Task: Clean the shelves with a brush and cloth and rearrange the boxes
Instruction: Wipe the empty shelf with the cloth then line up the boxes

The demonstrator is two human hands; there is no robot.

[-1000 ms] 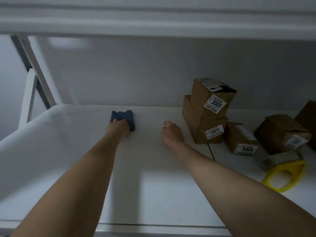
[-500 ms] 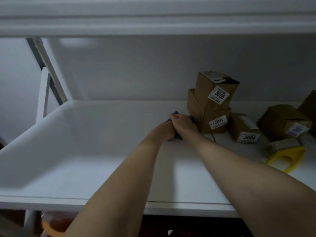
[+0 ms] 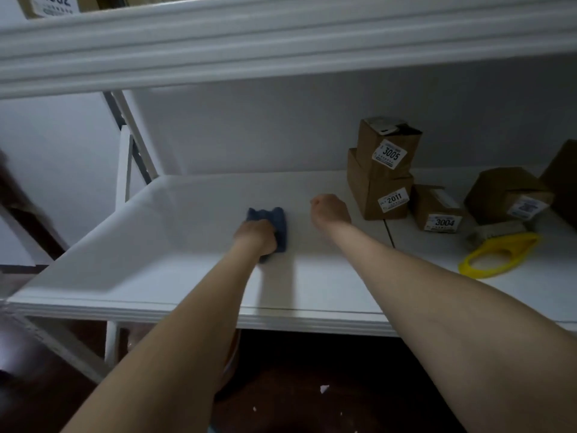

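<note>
Now cloth [image 3: 275,217] sits under left hand [image 3: 256,235], near right hand [image 3: 331,210].

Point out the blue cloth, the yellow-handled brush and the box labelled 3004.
Blue cloth [image 3: 279,223], head view, its bare right edge.
Brush [image 3: 496,232], head view, the bristle block.
Box 3004 [image 3: 443,221], head view, the front label.

The left forearm [image 3: 193,323] and right forearm [image 3: 421,282] were bare along their visible length; the left hand [image 3: 257,234] and right hand [image 3: 331,209] were bare too.
</note>
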